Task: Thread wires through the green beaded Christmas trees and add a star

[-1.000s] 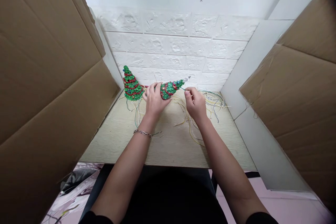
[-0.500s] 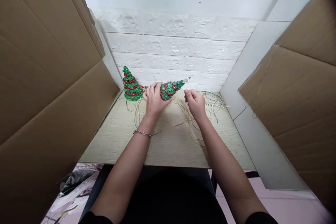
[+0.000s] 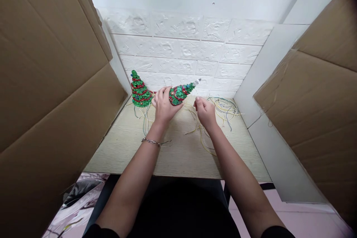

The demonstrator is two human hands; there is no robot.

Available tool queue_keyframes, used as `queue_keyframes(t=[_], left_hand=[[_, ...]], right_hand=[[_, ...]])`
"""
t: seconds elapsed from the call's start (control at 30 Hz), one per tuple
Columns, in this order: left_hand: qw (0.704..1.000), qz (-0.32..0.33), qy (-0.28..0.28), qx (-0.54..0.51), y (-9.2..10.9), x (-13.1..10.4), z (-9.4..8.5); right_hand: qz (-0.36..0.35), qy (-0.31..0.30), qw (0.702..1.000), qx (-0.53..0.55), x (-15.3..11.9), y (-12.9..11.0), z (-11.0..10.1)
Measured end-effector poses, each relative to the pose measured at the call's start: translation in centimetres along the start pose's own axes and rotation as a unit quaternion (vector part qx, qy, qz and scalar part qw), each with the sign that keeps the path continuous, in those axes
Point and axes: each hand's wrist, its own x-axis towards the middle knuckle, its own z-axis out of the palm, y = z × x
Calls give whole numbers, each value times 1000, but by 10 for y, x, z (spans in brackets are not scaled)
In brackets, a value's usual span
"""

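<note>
A decorated green tree [image 3: 176,96], apparently raised off the tabletop [image 3: 184,160], tilts with its clear tip [image 3: 196,82] toward two o'clock, the left hand [image 3: 164,108] wrapped around its lower part and the right hand [image 3: 205,112] apart at four o'clock, fingers curled closed, any contents too small to tell. An upright second tree [image 3: 139,93] stands at nine o'clock, loose wires [image 3: 235,109] at three; both trees look already trimmed, but what remains cannot be told.

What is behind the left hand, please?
The left hand covers the wide end of the tilted tree it grips; the narrower part shows. Anything else directly behind is hidden.
</note>
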Motion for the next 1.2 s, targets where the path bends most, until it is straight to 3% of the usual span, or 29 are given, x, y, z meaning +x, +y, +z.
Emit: queue_keyframes(t=[0.1, 0.23, 0.33, 0.47, 0.63, 0.83, 1.0, 1.2], left_hand=[[998, -56, 31, -14, -1, 4, -4], [991, -101, 86, -14, -6, 8, -9], [984, -129, 111, -47, -9, 11, -10], [970, -181, 115, -115, -11, 15, -10], [955, -235, 100, -148, -20, 20, -7], [949, -251, 95, -163, -26, 21, -4], [960, -229, 87, -134, -19, 19, -9], [964, -227, 74, -120, -16, 18, -11]], right_hand=[[-38, -157, 986, -39, -5, -4, 11], [-11, -440, 893, -98, -17, -16, 30], [-7, -530, 842, -96, -27, -26, 38], [-2, -574, 817, -50, -35, -37, 41], [-8, -609, 781, -136, -41, -46, 44], [-24, -590, 793, -147, -39, -43, 43], [16, -619, 774, -135, -36, -39, 37], [26, -618, 775, -127, -33, -39, 30]])
